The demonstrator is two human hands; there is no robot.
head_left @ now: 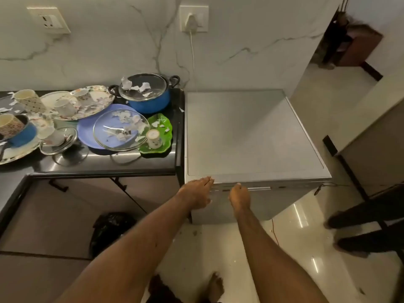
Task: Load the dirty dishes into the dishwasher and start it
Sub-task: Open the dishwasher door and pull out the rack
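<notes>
Boxy grey dishwasher (251, 136): front edge is touched by flat left hand (196, 193), gripped by curled right hand (239, 194).

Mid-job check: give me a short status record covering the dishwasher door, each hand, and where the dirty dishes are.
dishwasher: silver dishwasher, at the right end of the black counter
door: door closed
left hand: left hand, fingers straight, touching the dishwasher's top front edge
right hand: right hand, fingers curled at the door's top edge, apparently gripping it
dishes: on the counter: blue pot, plates, cups, glass lids, littered with paper scraps
inside: hidden by the closed door
power: plug in the wall socket
</notes>
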